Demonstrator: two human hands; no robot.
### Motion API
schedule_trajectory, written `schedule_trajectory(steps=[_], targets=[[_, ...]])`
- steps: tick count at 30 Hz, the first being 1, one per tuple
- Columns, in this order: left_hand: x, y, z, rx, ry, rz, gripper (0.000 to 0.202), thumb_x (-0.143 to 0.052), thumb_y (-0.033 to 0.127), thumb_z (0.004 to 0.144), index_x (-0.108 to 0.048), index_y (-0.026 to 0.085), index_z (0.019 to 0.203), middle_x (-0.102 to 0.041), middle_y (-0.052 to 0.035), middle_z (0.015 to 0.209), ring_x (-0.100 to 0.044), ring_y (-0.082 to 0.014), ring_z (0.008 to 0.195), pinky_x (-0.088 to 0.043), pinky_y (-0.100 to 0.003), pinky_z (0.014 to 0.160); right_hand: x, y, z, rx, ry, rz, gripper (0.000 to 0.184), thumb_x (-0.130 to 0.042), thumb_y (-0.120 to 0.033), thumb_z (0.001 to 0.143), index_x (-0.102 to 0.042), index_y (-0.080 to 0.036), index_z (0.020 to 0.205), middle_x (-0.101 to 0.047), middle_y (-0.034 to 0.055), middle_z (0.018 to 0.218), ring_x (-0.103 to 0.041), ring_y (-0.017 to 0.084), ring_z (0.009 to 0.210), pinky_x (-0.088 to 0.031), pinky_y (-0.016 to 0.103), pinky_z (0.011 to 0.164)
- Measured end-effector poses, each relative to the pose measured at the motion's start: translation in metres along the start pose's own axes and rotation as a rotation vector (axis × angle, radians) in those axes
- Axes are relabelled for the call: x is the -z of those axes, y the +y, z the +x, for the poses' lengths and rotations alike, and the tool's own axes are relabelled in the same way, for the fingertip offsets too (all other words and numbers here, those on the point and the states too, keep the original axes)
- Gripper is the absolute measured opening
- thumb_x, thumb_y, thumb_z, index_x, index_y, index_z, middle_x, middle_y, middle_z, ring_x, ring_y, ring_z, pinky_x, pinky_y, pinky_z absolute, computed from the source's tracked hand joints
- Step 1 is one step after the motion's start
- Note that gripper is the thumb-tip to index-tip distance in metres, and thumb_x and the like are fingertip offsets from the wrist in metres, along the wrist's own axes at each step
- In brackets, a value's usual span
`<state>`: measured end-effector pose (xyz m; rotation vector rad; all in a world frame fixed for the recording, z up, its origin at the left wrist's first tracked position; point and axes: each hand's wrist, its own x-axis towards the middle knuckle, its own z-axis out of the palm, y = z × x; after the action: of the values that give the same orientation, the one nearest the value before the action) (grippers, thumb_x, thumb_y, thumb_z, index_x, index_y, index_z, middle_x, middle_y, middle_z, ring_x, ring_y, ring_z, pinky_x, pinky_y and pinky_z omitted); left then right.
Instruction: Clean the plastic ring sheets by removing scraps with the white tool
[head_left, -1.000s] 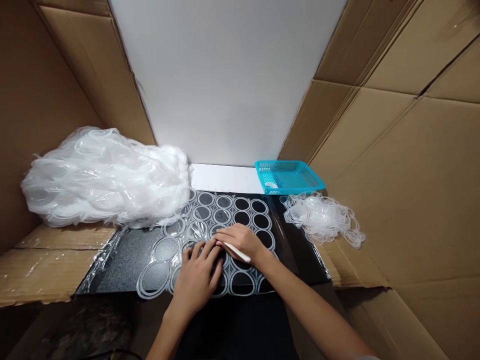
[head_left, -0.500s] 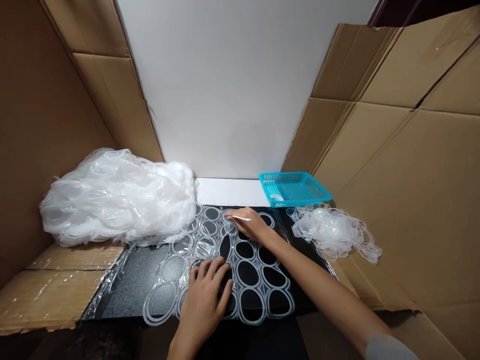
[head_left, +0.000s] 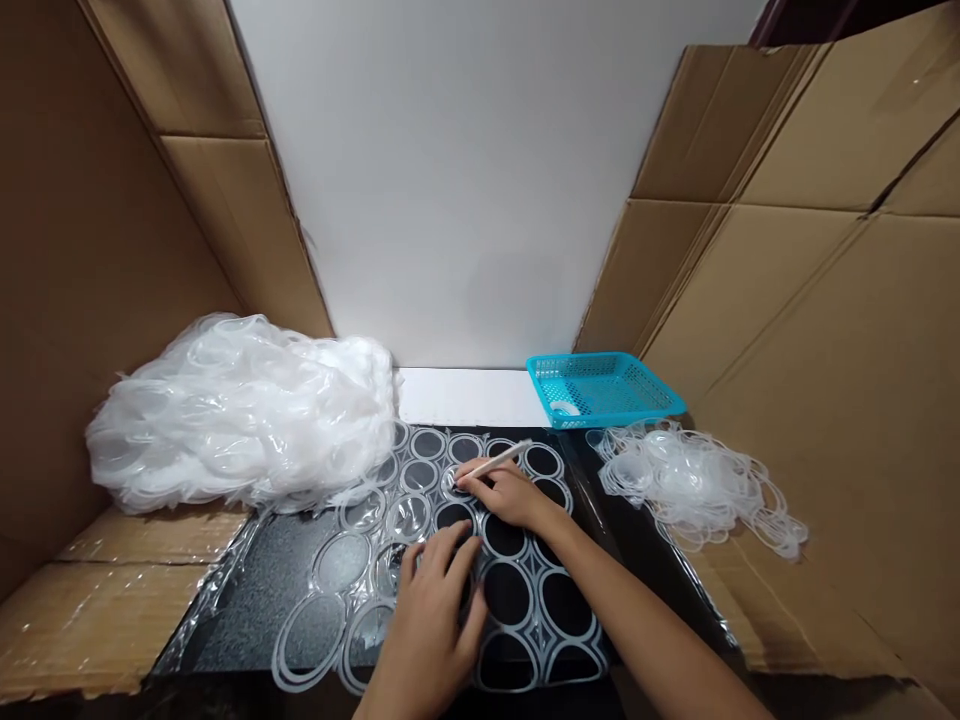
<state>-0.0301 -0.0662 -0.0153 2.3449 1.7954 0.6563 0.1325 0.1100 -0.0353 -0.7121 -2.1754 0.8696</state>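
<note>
Your left hand lies palm down, fingers a little spread, pressing flat on the clear sheet of oval rings, which is spread over the black table. Your right hand is just beyond it, fingertips pinching a thin white stick (its lower tip meets the sheet at one ring, and the other end tilts up to the right). On the left, a heap of clear plastic sheets overlaps the sheet's far corner. On the right lies a tangle of loose rings, and just behind it a blue basket holds one small white piece. Cardboard walls stand on both sides.
</note>
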Motion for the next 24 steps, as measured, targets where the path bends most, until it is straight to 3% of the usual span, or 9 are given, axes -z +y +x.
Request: schedule_trajectory(steps=[4, 8, 14, 24], targets=[[-0.017, 0.009, 0.014, -0.049, -0.016, 0.001, 0.044, -0.05, 0.03, 0.103, -0.052, 0.028, 0.148, -0.053, -0.0062, 0.157, -0.048, -0.0284, 0.145, -0.04, -0.054, 0.12, -0.003, -0.004, 0.001, -0.106, 0.025, 0.101, 0.027, -0.059, -0.036, 0.102, -0.078, -0.022, 0.089, -0.079, 0.0041, 0.1, -0.073, 0.02, 0.092, -0.055, 0.031, 0.089], [-0.029, 0.006, 0.015, -0.037, -0.027, 0.059, 0.045, -0.051, 0.041, 0.104, -0.053, 0.029, 0.148, -0.05, -0.0044, 0.16, -0.044, -0.0305, 0.149, -0.04, -0.057, 0.121, -0.002, -0.003, 0.001, -0.119, 0.05, 0.126, 0.025, -0.061, -0.034, 0.099, -0.074, -0.02, 0.083, -0.077, 0.0047, 0.094, -0.071, 0.019, 0.086, -0.054, 0.029, 0.084], [-0.027, 0.005, 0.013, -0.039, -0.039, 0.065, 0.045, -0.05, 0.041, 0.105, -0.053, 0.03, 0.149, -0.05, -0.0029, 0.16, -0.042, -0.0294, 0.15, -0.04, -0.056, 0.121, 0.001, -0.009, 0.002, -0.104, 0.023, 0.099, 0.024, -0.06, -0.032, 0.099, -0.072, -0.02, 0.081, -0.076, 0.0044, 0.092, -0.07, 0.019, 0.086, -0.051, 0.03, 0.087], [-0.028, 0.005, 0.013, -0.044, -0.019, 0.053, 0.045, -0.05, 0.041, 0.105, -0.054, 0.03, 0.148, -0.05, -0.0033, 0.16, -0.043, -0.0297, 0.149, -0.04, -0.056, 0.121, 0.001, -0.009, 0.002, -0.118, 0.028, 0.101, 0.026, -0.06, -0.032, 0.099, -0.071, -0.019, 0.079, -0.074, 0.0045, 0.086, -0.068, 0.018, 0.081, -0.05, 0.028, 0.079]])
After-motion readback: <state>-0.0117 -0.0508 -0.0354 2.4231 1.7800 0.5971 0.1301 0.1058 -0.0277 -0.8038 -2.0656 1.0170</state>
